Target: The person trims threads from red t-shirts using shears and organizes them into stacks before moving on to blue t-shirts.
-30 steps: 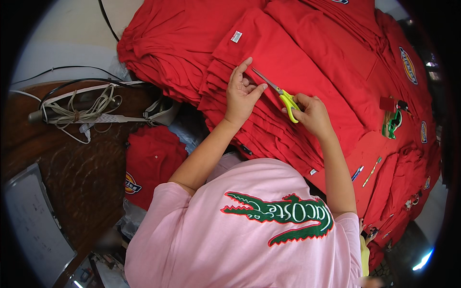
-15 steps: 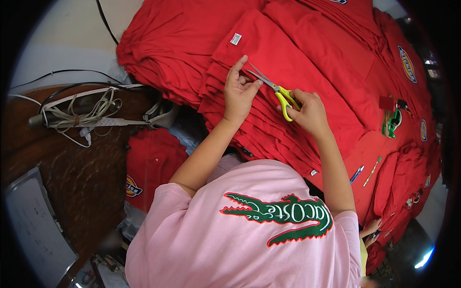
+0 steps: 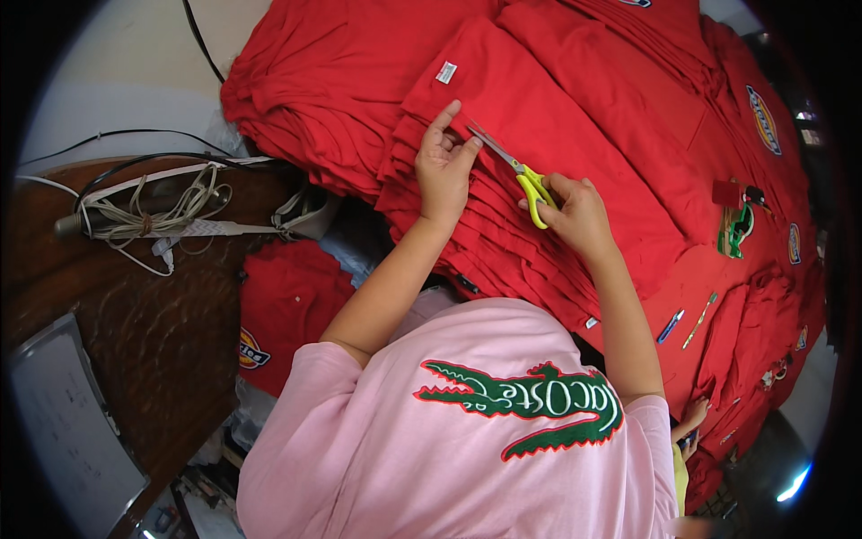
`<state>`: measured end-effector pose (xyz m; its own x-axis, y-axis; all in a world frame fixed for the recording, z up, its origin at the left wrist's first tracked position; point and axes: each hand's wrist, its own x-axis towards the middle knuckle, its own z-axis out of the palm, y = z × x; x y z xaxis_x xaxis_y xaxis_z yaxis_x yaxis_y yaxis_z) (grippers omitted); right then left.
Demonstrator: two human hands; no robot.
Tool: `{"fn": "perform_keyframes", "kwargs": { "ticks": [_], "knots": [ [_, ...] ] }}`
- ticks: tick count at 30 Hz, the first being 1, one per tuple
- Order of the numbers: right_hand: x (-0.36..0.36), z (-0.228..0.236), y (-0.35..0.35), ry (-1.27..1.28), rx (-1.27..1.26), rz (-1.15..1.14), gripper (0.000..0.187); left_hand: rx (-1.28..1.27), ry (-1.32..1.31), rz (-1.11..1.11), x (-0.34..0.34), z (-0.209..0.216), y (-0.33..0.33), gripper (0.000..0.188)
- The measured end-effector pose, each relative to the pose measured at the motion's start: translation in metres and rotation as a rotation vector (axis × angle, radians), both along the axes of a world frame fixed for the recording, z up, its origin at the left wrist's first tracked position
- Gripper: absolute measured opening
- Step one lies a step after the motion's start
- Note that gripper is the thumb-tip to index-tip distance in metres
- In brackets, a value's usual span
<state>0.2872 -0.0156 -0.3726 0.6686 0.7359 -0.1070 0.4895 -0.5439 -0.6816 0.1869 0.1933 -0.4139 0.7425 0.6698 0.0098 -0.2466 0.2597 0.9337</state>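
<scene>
A pair of scissors with yellow-green handles is in my right hand, its fingers and thumb in the handle loops. The blades point up and to the left, above a stack of folded red garments. My left hand is raised over the stack's left edge. Its index finger stretches upward and the thumb stands apart, close to the blades. Whether a fine thread lies between them, I cannot tell. A small white label shows on the top garment, just beyond my left fingertips.
More red garments are piled at the far left. To the right lie a blue pen, a thin yellow-green tool and a green item. Bundled cables rest on brown wood. Another person's hand is at lower right.
The scissors' handles have come closer together and the blades have narrowed. My left hand has shifted slightly, while the garments stay much as they were.
</scene>
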Motion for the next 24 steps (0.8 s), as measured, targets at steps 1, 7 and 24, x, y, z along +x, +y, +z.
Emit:
{"fn": "perform_keyframes", "kwargs": {
  "ticks": [1, 7, 24],
  "knots": [
    [0.0, 0.003, 0.001, -0.024, -0.01, 0.007, 0.032, -0.004, -0.03, -0.012, 0.0, 0.005, -0.002, 0.08],
    [0.002, 0.018, 0.013, -0.069, -0.015, -0.009, 0.028, -0.057, -0.085, -0.081, 0.0, 0.019, -0.001, 0.09],
    [-0.01, -0.001, -0.025, 0.178, 0.289, -0.345, 0.03, 0.118, 0.119, -0.028, -0.012, -0.025, 0.008, 0.066]
  ]
}}
